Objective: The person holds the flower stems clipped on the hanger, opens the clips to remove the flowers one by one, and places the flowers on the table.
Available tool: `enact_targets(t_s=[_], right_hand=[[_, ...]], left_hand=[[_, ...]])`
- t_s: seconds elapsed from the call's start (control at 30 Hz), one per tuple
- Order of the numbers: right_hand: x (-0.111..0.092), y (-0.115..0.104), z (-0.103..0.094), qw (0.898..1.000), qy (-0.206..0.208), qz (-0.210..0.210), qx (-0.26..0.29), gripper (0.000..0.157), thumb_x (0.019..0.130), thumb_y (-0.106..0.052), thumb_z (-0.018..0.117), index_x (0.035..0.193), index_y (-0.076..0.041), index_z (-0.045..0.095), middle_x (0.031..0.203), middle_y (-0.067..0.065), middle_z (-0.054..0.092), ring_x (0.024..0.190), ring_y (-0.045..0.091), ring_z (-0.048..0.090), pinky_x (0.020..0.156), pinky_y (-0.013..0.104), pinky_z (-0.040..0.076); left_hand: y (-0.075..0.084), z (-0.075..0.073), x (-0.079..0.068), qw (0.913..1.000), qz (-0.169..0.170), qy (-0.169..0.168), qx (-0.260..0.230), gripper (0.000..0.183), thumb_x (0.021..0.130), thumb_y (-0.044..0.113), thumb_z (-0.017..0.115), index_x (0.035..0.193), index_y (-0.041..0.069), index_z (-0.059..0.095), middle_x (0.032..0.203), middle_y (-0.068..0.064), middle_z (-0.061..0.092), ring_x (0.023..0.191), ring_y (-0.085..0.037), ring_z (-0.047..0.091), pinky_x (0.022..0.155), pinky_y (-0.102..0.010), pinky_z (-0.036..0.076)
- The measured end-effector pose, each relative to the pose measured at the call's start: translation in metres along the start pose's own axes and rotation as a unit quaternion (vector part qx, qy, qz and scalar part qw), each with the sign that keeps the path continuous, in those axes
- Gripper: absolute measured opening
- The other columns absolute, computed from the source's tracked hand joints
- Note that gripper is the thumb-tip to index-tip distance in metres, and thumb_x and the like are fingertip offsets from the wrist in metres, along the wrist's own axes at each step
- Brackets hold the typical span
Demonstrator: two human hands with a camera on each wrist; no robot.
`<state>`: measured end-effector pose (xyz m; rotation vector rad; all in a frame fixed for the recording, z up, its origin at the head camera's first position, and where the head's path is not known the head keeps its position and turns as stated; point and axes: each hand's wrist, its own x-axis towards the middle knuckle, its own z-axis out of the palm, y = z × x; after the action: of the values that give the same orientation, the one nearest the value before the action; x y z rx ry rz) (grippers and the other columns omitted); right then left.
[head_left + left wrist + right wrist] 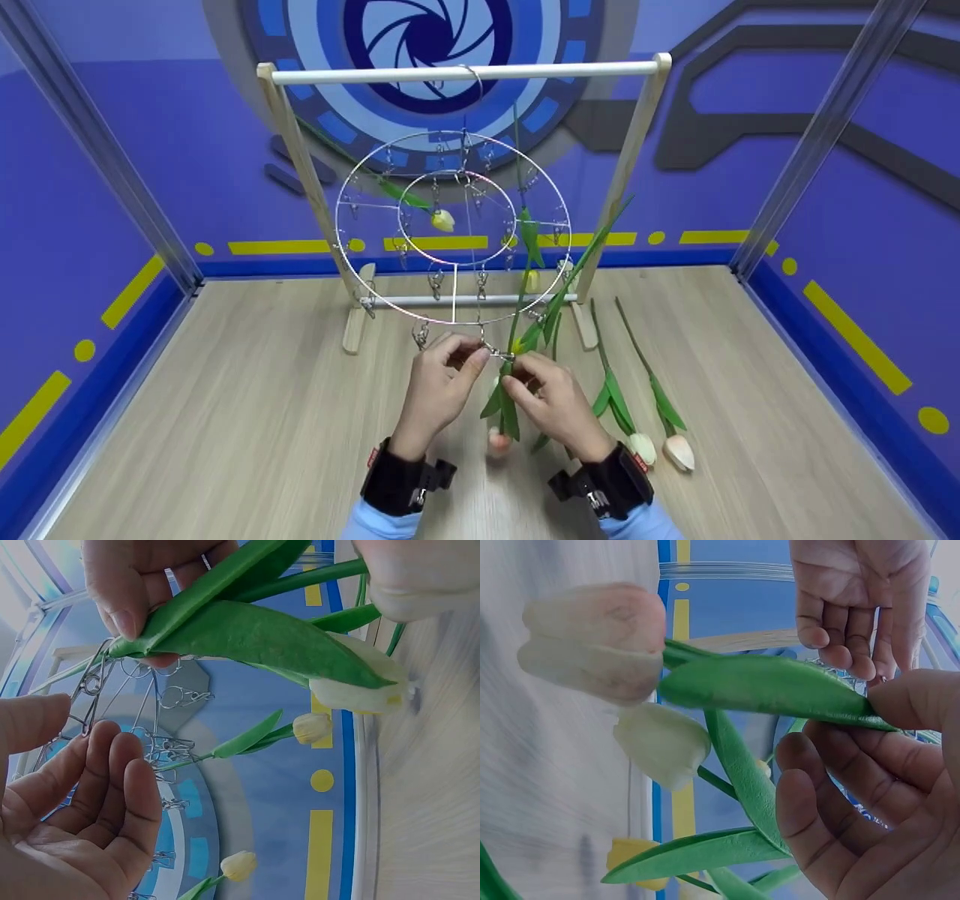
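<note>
1 round hanger [454, 292]. Below its near rim: 1 pink tulip [499, 442], bloom-end down, long axis near upright, pinched by fingers of right hand [556, 395]; 1 clip [93, 682] pinched by fingers of left hand [441, 384]. Right of hanger: 2 pale tulips [679, 454], flat on worktop [262, 420].

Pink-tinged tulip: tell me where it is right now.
In the head view, the pink-tinged tulip hangs blossom down at lower centre, between the left hand and the right hand, which pinches it beside the metal clip.
</note>
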<state>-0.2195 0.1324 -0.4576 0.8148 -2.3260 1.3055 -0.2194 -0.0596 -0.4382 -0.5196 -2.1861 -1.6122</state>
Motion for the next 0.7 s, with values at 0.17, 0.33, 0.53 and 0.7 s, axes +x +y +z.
enact_targets(t_s=[0.17, 0.33, 0.53, 0.7], right_hand=[[-0.0003, -0.0002, 0.0004, 1.0, -0.011, 0.009, 0.013, 0.007, 0.094, -0.009, 0.073, 0.089, -0.011, 0.069, 0.084, -0.006, 0.064, 0.071, 0.004, 0.059, 0.062, 0.024, 0.053], [-0.0007, 0.0, 0.0005, 1.0, -0.005, 0.008, 0.013, 0.006, 0.093, -0.01, 0.075, 0.09, -0.011, 0.07, 0.083, -0.006, 0.065, 0.069, 0.003, 0.056, 0.06, 0.023, 0.051], [-0.0005, 0.0013, 0.0012, 1.0, 0.006, -0.001, 0.016, 0.002, 0.094, -0.009, 0.074, 0.093, -0.008, 0.073, 0.083, -0.005, 0.066, 0.069, 0.004, 0.054, 0.06, 0.022, 0.049], [-0.0004, 0.0021, 0.0013, 1.0, 0.02, -0.013, 0.019, 0.004, 0.092, -0.005, 0.075, 0.095, -0.006, 0.073, 0.084, -0.003, 0.067, 0.07, 0.005, 0.054, 0.06, 0.022, 0.049]], left_hand=[[-0.0008, -0.0003, -0.0004, 0.9999, 0.009, 0.009, 0.008, 0.013, 0.098, 0.017, 0.072, 0.101, 0.006, 0.076, 0.092, -0.002, 0.071, 0.077, -0.014, 0.063, 0.069, -0.024, 0.053], [-0.0008, -0.0012, 0.0, 0.9998, 0.011, 0.011, 0.01, 0.013, 0.097, 0.018, 0.073, 0.101, 0.006, 0.076, 0.091, -0.002, 0.071, 0.077, -0.015, 0.064, 0.069, -0.025, 0.053], [-0.0008, -0.0044, 0.0, 1.0, -0.005, -0.004, 0.008, 0.011, 0.097, 0.015, 0.072, 0.101, 0.004, 0.075, 0.091, -0.003, 0.071, 0.076, -0.013, 0.061, 0.068, -0.023, 0.051], [-0.0003, -0.0071, 0.0008, 0.9997, -0.011, -0.01, 0.02, 0.01, 0.096, 0.012, 0.072, 0.1, 0.003, 0.075, 0.087, -0.002, 0.069, 0.074, -0.011, 0.059, 0.066, -0.022, 0.049]])
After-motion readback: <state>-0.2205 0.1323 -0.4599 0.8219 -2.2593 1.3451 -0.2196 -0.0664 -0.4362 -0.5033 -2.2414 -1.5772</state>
